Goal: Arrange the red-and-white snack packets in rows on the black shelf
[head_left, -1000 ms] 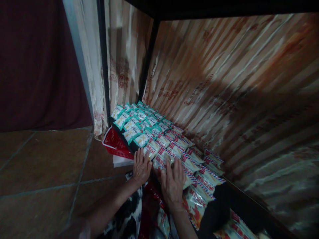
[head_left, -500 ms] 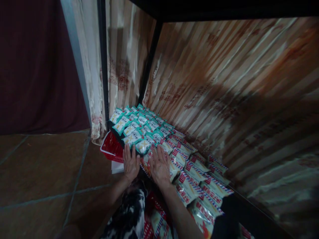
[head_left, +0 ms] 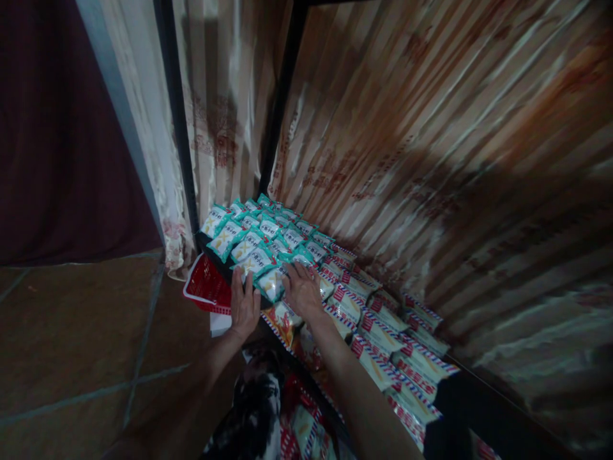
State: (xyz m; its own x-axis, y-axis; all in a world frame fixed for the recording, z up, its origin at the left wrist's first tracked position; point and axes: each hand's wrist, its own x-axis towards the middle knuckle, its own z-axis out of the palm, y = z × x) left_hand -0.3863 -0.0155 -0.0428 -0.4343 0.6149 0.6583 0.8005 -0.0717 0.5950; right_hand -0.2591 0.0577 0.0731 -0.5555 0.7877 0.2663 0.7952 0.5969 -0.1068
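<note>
Change: both hands have shifted left along the shelf (head_left: 467, 396). About 1 s ago the right hand (head_left: 304, 294) lay over the striped packs (head_left: 371, 338); now its fingers are over the front green pack (head_left: 271, 285). Left hand (head_left: 246, 311) has come across too, now by the front edge of the green packs (head_left: 279, 246). So the work looks to have passed from the striped group to the green group, likely straightening, as nothing is seen lifted. Both groups lie in slanting rows, side by side; no clear change in row order.

Pose: forearms reach up from below, close together. Left hand near upright, fingers long and slightly apart, tips at the lower rim of a green pack, wide, nothing in it; firm contact hard to judge. Right hand palm down, fingers bent over the front green pack, covering part of it; can't tell whether it grips or just presses.

Below the shelf: 1 red basket (head_left: 204, 281) at far left, more red basketwork (head_left: 288, 441) by the knee, with striped packs in it.
</note>
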